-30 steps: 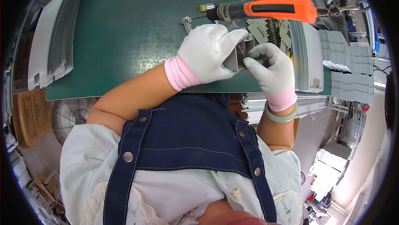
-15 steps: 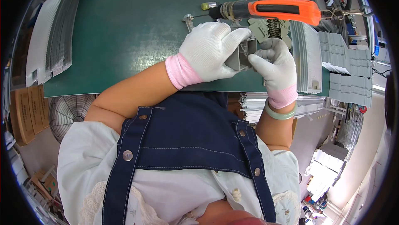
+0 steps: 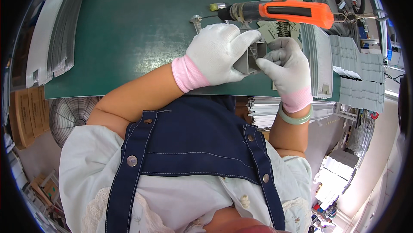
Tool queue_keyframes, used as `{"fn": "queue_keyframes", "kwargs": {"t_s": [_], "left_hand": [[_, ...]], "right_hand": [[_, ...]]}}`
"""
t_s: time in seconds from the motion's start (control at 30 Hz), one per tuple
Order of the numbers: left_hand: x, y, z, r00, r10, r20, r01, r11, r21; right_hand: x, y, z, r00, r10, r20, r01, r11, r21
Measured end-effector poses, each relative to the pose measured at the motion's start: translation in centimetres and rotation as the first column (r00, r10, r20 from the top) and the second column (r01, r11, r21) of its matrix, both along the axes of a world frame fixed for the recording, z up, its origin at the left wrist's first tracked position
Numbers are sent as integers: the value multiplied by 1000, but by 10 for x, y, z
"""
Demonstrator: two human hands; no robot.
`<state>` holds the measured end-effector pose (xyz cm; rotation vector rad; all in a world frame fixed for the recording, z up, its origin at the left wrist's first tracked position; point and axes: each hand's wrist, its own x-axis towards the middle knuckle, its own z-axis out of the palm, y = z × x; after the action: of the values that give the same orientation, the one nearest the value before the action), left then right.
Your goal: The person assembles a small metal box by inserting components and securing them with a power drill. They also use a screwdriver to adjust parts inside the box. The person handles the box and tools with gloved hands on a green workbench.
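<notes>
The small grey metal channel piece [image 3: 248, 61] sits above the green worktop's [image 3: 129, 31] near edge, wrapped by the left hand [image 3: 217, 52]; the right hand [image 3: 286, 67] pinches something tiny at its open end. Steady grip helps. An orange power screwdriver [image 3: 279, 11] lies just beyond.

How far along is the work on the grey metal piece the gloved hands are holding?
Done: hard to tell; stacks of grey panels lie left and more stacks right. In hand: the left hand grips a small grey metal piece above the green mat, while the right hand pinches something tiny at its edge. Left: the orange screwdriver hangs untouched behind the hands, so no fastening is under way.
</notes>
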<state>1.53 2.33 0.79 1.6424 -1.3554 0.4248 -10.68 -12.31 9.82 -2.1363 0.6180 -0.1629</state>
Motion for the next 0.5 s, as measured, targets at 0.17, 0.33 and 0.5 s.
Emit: {"fn": "queue_keyframes", "kwargs": {"t_s": [0.17, 0.33, 0.5], "left_hand": [[-1, 2, 3, 1000, 0, -13, 1, 1000, 20], [1, 0, 1, 1000, -4, -3, 4, 1000, 12], [2, 3, 5, 1000, 17, -7, -17, 1000, 2]], "right_hand": [[2, -4, -3, 999, 51, -16, -49, 993, 109], [3, -14, -9, 998, 64, -4, -62, 982, 180], [-11, -23, -31, 941, -70, 332, -101, 877, 471]]}}
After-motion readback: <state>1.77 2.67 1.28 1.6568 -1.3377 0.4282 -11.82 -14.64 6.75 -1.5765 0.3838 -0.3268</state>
